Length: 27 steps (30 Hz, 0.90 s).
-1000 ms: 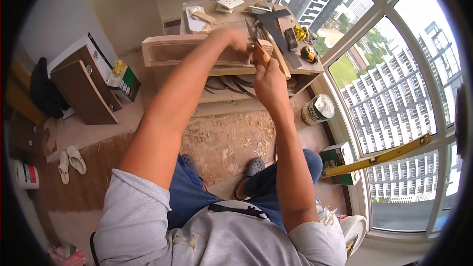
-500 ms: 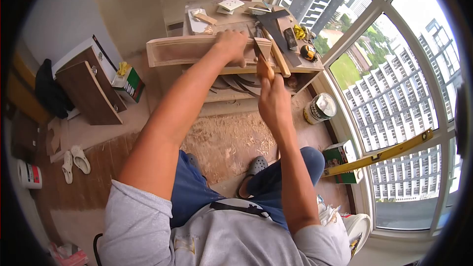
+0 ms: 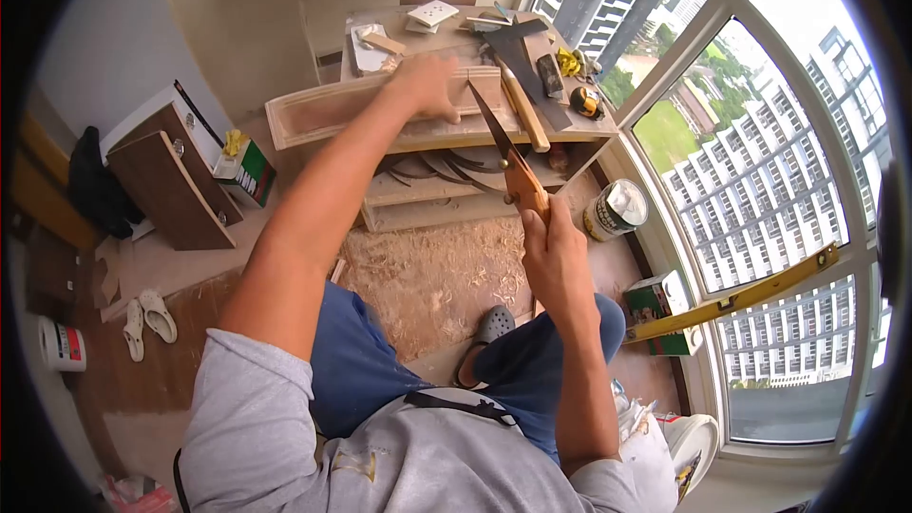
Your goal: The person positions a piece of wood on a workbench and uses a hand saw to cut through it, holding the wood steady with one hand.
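Observation:
My left hand lies across a long, shallow wooden piece with raised edges, holding it at the front of the workbench. Its thumb is over the near side and its fingers reach toward the far edge, slightly blurred. My right hand is closed round the wooden handle of a hand saw. The saw's dark, narrow blade points up and away, its tip near the right end of the wooden piece. On the bench beside that end rests a tool with a pale wooden handle.
The workbench also carries a tape measure, a dark flat blade and white socket plates. Wood shavings cover the floor. A yellow spirit level leans by the window, near a paint tub. Cabinet doors stand left.
My right hand has drawn the saw back toward me and down, off the wooden piece. My left hand has shifted slightly left with the piece, its thumb and fingers wider apart.

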Each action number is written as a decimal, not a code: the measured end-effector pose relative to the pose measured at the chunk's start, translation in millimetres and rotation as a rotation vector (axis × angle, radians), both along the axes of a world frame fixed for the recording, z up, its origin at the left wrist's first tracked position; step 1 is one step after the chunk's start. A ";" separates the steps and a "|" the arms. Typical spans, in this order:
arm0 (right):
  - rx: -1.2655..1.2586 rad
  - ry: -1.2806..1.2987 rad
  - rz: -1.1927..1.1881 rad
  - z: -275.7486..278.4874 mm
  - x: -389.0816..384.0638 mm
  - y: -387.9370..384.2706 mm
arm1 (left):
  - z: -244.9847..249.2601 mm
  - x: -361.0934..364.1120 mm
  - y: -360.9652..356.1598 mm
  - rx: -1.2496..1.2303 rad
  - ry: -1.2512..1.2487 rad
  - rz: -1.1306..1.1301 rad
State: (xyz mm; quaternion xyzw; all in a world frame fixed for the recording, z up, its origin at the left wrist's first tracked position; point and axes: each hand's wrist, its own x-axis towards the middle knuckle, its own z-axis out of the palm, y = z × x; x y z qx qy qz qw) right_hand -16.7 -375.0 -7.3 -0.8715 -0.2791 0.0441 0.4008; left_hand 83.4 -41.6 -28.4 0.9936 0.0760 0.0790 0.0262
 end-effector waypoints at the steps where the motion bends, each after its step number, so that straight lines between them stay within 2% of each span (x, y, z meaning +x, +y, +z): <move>1: 0.076 0.032 -0.012 0.3 -5.9 -1.8 | 4.5 3.0 1.9 0.009 -0.005 0.005; 6: 0.192 -0.122 -0.017 -29.3 -12.6 2.2 | -0.9 -2.5 -7.6 -0.084 0.009 0.083; 7: 0.125 -0.125 -0.030 -25.0 -5.3 12.6 | -2.5 5.8 -1.4 -0.137 0.129 0.073; 8: 0.057 -0.127 -0.049 -19.5 3.3 20.1 | -18.7 0.7 -8.7 -0.142 0.144 0.071; 10: 0.174 -0.210 -0.039 -44.8 38.9 51.2 | -12.9 -14.5 -15.9 0.051 -0.083 0.013; 13: 0.083 -0.204 -0.004 -51.3 61.0 83.1 | -9.9 -24.4 -30.2 -0.015 0.016 0.067; 16: 0.073 -0.199 -0.011 -34.4 74.7 100.7 | 7.7 -10.0 -23.2 -0.018 -0.030 0.092; 19: 0.072 -0.217 0.005 -33.7 76.5 98.3 | 12.6 7.3 -10.9 -0.163 0.252 0.159; 24: 0.039 -0.101 -0.012 -14.5 12.7 29.1 | 15.8 1.3 -10.3 -0.250 0.229 0.118; 27: 0.082 -0.098 -0.028 -24.1 -11.0 -6.3 | 16.3 7.5 -1.6 -0.215 0.218 0.084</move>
